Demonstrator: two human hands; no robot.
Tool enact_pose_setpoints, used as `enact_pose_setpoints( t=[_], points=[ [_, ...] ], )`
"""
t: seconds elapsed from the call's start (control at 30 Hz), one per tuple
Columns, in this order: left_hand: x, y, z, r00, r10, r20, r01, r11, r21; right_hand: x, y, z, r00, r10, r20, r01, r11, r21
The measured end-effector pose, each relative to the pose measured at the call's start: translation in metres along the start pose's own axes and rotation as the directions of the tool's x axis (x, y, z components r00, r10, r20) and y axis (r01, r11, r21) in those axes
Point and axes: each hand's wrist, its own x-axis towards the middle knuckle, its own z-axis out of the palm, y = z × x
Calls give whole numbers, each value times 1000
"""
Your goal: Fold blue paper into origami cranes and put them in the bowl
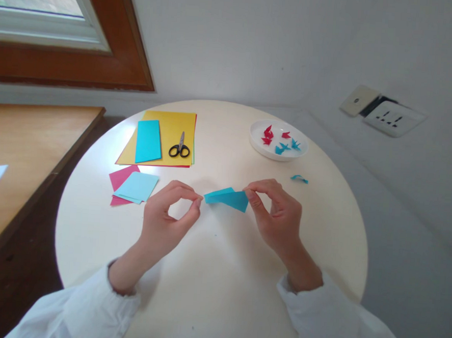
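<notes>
A small folded piece of blue paper (227, 198) is held just above the round white table (212, 270), between both hands. My left hand (167, 219) pinches its left tip with thumb and forefinger. My right hand (274, 215) pinches its right edge the same way. Both wrists wear white sleeves.
Black scissors (180, 148) lie on a stack of yellow sheets (175, 130) beside a blue strip (148, 141). Pink and pale blue squares (135, 187) sit to the left. A white dish (278, 140) holds several red and blue folded figures; a blue scrap (299, 179) lies near it. A wooden bench (24, 146) stands left.
</notes>
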Motion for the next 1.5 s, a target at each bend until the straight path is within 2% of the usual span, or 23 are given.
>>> enact_pose_setpoints(
  t=[0.27,0.53,0.77,0.9,1.03,1.2,1.3,1.5],
  points=[
    [-1,-1,0,999,9,35,-9,1000,3,0,-2,0,1000,-14,18,14,1000,-17],
    [-1,-4,3,985,35,169,-39,999,22,1,-3,2,999,-10,51,9,1000,14],
    [-2,-1,2,974,-4,225,-8,998,56,-1,-6,5,991,53,124,-67,992,111],
    [-1,0,2,981,1,192,-13,998,63,-2,-5,7,982,109,156,-136,975,178],
    [-1,-1,2,991,39,126,-48,997,67,-4,-3,10,944,259,204,-312,903,296],
    [-2,-2,2,996,60,68,-67,991,113,-5,2,15,834,429,347,-541,757,365],
    [-2,-2,2,996,68,58,-76,985,152,-6,4,16,794,447,411,-592,722,358],
    [-3,-4,1,995,83,47,-91,972,217,-5,3,18,767,471,436,-626,697,350]
  ],
)
